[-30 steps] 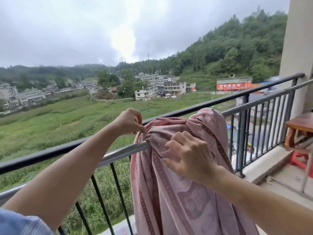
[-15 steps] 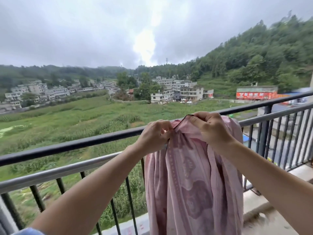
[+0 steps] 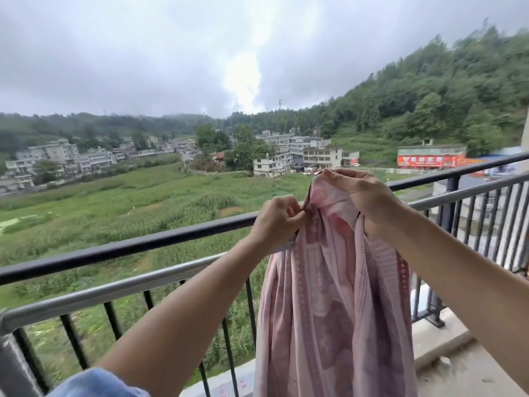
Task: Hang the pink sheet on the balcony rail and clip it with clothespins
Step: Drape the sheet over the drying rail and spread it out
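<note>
Both hands are up at the balcony rail (image 3: 143,245), gripping the pink sheet (image 3: 332,296): left hand (image 3: 276,220) pinching its top edge, right hand (image 3: 363,196) clutching the bunched top slightly higher. Fabric hangs in long folds in front of the black bars, by the silver inner rail (image 3: 114,290).

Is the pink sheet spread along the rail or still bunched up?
Bunched. The pink sheet hangs in gathered folds; left hand and right hand pinch its top edge by the rail.
</note>
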A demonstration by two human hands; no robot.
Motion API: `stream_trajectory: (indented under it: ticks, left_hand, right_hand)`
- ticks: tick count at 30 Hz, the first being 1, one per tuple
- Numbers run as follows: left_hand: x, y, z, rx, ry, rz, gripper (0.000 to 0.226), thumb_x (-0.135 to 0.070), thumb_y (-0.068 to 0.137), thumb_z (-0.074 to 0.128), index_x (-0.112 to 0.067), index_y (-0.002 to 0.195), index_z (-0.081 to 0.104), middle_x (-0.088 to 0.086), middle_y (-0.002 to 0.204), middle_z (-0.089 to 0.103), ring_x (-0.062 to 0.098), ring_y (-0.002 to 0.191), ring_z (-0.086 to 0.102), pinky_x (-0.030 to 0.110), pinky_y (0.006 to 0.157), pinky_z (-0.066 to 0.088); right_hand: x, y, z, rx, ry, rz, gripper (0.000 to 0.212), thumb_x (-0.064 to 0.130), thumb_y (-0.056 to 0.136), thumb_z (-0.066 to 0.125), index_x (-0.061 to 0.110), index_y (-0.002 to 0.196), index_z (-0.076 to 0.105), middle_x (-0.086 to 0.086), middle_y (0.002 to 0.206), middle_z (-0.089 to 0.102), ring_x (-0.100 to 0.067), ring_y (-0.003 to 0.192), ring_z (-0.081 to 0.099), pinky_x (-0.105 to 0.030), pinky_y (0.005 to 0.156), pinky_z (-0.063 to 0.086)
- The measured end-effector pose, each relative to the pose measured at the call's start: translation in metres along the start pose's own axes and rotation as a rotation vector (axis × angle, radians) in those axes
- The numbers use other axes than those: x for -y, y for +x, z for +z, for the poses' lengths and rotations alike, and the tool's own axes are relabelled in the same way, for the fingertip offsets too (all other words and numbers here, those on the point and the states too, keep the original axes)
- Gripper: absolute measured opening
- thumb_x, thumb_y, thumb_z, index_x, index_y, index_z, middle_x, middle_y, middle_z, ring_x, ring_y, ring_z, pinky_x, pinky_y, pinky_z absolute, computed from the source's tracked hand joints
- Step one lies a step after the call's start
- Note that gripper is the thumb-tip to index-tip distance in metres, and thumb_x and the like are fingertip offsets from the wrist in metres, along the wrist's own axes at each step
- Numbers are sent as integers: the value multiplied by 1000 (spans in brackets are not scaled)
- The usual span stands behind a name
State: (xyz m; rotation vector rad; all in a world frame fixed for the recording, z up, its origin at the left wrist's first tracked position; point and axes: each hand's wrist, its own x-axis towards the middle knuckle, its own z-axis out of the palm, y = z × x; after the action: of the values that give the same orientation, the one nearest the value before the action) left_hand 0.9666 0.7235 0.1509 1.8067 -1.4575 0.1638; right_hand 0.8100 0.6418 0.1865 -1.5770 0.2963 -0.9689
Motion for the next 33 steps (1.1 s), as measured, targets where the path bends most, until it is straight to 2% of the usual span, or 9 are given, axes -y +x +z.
stream_trajectory:
  ticks: [6, 10, 12, 16, 20, 26, 29, 31, 33]
  left_hand:
    - [-10, 2, 13, -82, 194, 126, 27, -32, 94, 42, -13, 76, 46, 10, 71, 62, 30, 63, 56, 38, 54, 43]
    - [-8, 8, 7, -168, 278, 199, 28, -32, 100, 38, -14, 83, 52, 9, 79, 66, 28, 63, 58, 36, 52, 44]
    - [-3, 11, -4, -233, 292, 232, 29, -30, 100, 39, -12, 85, 56, 5, 75, 65, 23, 58, 55, 29, 48, 35]
    - [-4, 28, -54, -260, 478, 302, 21, -21, 94, 49, -15, 75, 55, 6, 74, 64, 22, 58, 53, 24, 45, 29]
    - [11, 38, -82, -189, 634, 228, 18, -12, 89, 50, -5, 77, 61, 14, 74, 65, 31, 64, 62, 38, 59, 52]
    - [51, 14, -44, -139, -456, -445, 23, 4, 92, 42, -10, 82, 57, 8, 70, 59, 19, 55, 54, 32, 54, 46]
    - [40, 16, -77, -171, -527, -345, 23, 1, 93, 43, -14, 79, 54, 3, 71, 50, 15, 58, 47, 28, 49, 41]
    - [25, 10, -114, -98, -341, -134, 9, -27, 91, 61, -20, 87, 56, -2, 81, 55, 11, 68, 52, 23, 58, 47]
    - [21, -3, -146, 70, -121, 22, 43, -55, 71, 73, -25, 98, 61, -7, 90, 63, 9, 77, 61, 26, 69, 52]
  right_hand:
    - [-2, -15, -13, 113, 258, 153, 15, 18, 82, 68, 9, 94, 72, -15, 91, 69, -29, 80, 63, -35, 71, 52]
    - [-2, -17, -26, 208, 249, 141, 27, 9, 80, 70, 3, 106, 70, -16, 103, 71, -27, 90, 68, -33, 86, 54]
    - [-9, -15, -37, 201, 34, 136, 34, 6, 76, 74, 4, 110, 69, -16, 104, 71, -22, 87, 69, -33, 86, 56]
    - [-26, -12, -54, 0, -919, -87, 13, 33, 77, 71, 21, 71, 70, 2, 61, 68, -18, 62, 64, -40, 65, 51]
    - [-17, 0, -55, -202, -850, -150, 25, 23, 92, 60, 11, 72, 69, 0, 54, 59, -16, 46, 52, -31, 49, 40]
    - [-18, 19, -30, -166, -272, -20, 27, 8, 94, 49, 0, 77, 68, -11, 66, 68, -27, 61, 60, -32, 58, 51]
    - [-16, 23, -26, -172, -346, -67, 35, 33, 87, 57, -1, 83, 68, -23, 71, 63, -30, 64, 54, -45, 59, 45]
    - [-10, 19, -22, -176, -491, -148, 38, 39, 87, 58, 7, 66, 63, -6, 56, 58, -21, 52, 50, -37, 51, 40]
    - [-6, 11, -11, -142, -532, -180, 44, 35, 93, 59, 16, 54, 48, 12, 41, 44, -10, 40, 38, -24, 43, 28]
